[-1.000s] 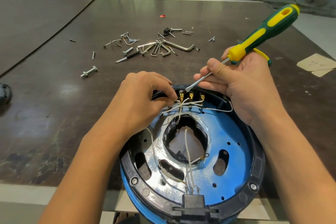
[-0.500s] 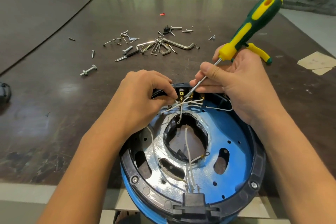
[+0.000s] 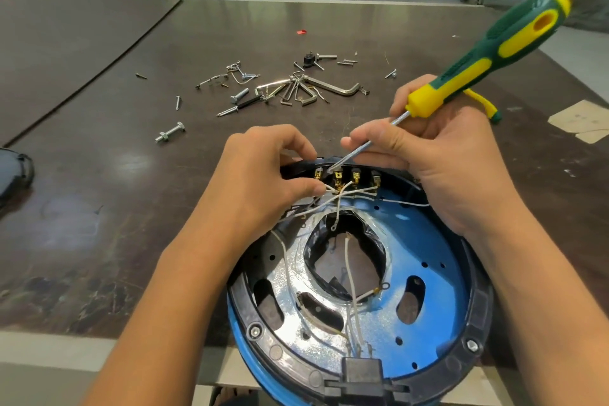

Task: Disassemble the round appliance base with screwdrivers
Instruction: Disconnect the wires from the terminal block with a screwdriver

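Observation:
The round appliance base [image 3: 438, 300] lies open side up at the table's near edge: blue plate, black rim, central hole, loose white wires [image 3: 349, 260]. A row of brass terminals [image 3: 346, 176] sits at its far rim. My right hand [image 3: 438, 161] grips the metal shaft of a green-and-yellow screwdriver [image 3: 494, 53], whose tip rests at the terminals. My left hand [image 3: 263, 171] pinches a white wire beside the leftmost terminal. A second green-and-yellow tool [image 3: 484, 105] shows partly behind my right hand.
Loose screws, bolts and hex keys [image 3: 296, 89] lie scattered on the dark table beyond the base. A bolt with nut [image 3: 169, 132] lies to the left. A dark round part [image 3: 13, 171] sits at the left edge. Paper scraps [image 3: 583, 120] lie at right.
The screwdriver handle has swung upward and leftward to a steeper tilt, then settled, its tip staying at the terminals. My left hand keeps its pinch on the wire.

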